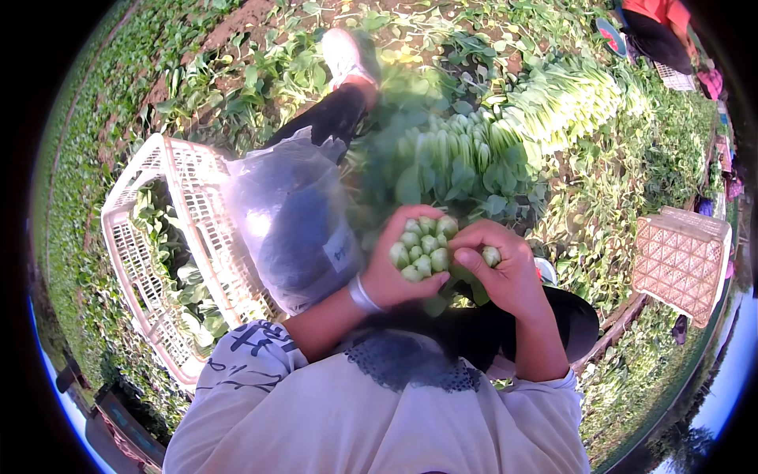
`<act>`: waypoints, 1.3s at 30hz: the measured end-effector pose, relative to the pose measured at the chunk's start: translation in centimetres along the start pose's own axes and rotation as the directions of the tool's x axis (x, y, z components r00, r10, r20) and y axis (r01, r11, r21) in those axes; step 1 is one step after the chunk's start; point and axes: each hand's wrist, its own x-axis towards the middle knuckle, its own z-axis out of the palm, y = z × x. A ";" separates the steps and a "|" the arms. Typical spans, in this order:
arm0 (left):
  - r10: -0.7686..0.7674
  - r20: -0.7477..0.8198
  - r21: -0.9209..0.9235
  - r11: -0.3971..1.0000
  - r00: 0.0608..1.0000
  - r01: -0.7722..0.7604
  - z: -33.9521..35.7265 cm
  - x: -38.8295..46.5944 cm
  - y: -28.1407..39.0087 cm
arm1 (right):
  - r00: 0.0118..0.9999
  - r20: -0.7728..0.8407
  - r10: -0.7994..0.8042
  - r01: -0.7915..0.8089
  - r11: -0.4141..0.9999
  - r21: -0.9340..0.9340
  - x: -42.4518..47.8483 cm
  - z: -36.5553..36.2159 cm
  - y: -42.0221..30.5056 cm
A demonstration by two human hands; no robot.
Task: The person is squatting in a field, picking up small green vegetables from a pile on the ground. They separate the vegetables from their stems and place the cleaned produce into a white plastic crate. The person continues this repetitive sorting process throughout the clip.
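Observation:
My left hand [398, 260] is closed around a bunch of leafy greens [423, 247], their pale cut bases facing up towards me. Just right of the bunch, my right hand [500, 260] is bent, with one more pale green base [491, 256] showing between its fingers. Its thumb and forefinger are at the bunch's right edge. Dark leaves hang below the hands, partly hidden. Beyond them, rows of cut leafy greens [568, 112] lie on the ground, bases pointing up and right.
A clear plastic bag [290, 213] stands left of my hands, against a white plastic crate [195, 219] holding greens. Another plastic crate [681, 260] is at the right. My outstretched foot [345, 56] is ahead. A person in red [657, 29] is at upper right, near a basin [611, 38].

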 end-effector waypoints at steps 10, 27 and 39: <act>0.080 0.044 0.250 0.964 0.996 -0.088 -0.2 -0.3 3.9 | 0.938 -0.248 -0.241 0.207 0.966 -0.153 0.1 4.9 -1.4; 0.192 -0.233 0.894 0.429 0.953 0.132 -11.9 -4.1 17.7 | 0.858 -0.113 -0.501 0.480 0.860 -0.175 10.9 18.7 -7.3; 0.399 -0.231 0.969 0.174 0.887 0.174 -10.5 -5.1 13.8 | 0.785 -0.616 -0.071 -0.311 0.814 -0.490 14.1 1.3 31.9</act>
